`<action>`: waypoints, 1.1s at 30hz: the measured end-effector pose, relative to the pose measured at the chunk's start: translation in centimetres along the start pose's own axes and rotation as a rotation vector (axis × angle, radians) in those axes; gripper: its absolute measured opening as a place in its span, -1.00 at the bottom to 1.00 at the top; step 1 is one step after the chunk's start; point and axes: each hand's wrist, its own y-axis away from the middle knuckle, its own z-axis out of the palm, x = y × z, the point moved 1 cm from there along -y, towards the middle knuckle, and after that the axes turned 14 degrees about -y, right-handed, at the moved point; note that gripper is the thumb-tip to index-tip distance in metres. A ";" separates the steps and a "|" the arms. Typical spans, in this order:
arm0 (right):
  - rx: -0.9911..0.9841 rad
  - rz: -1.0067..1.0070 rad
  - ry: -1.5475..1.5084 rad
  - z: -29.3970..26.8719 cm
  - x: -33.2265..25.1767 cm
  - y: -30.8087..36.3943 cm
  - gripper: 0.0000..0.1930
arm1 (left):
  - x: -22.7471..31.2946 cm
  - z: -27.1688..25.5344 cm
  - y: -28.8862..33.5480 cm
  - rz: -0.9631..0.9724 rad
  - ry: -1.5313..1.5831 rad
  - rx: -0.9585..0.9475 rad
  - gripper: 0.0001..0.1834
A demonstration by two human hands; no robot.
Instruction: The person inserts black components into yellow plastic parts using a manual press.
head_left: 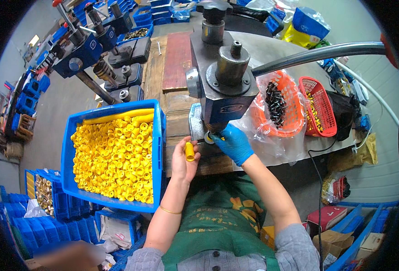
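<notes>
My bare left hand [184, 160] is closed around a short yellow ribbed plastic sleeve [189, 152], just left of the press base. My right hand [234, 144], in a blue glove, reaches in under the head of a hand press [226, 101]. Its fingertips are pressed together at a small round yellow-and-white piece [209, 138] below the ram; the glove hides what they grip. To the left stands a large blue bin [67, 156] heaped with yellow plastic caps [113, 160].
The press's long steel lever [321, 55] reaches out to the right. Beneath it stand an orange basket [295, 113] of black parts and a red basket [329, 118] of small yellow parts. More blue presses [84, 54] stand at the far left. A black cable [320, 189] hangs at the right.
</notes>
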 end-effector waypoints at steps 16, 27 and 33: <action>0.689 -0.170 -0.330 -16.1 -12.5 -0.6 -0.74 | 0.9 0.2 2.5 0.121 0.036 -0.033 -0.73; -0.392 -0.126 -0.561 -20.8 -17.8 5.8 -0.13 | -0.4 1.0 1.6 0.019 -0.036 -0.038 -0.82; -0.248 0.193 -0.219 -14.7 -10.8 8.2 -0.15 | -0.9 -0.3 0.5 -0.042 -0.046 -0.073 -0.81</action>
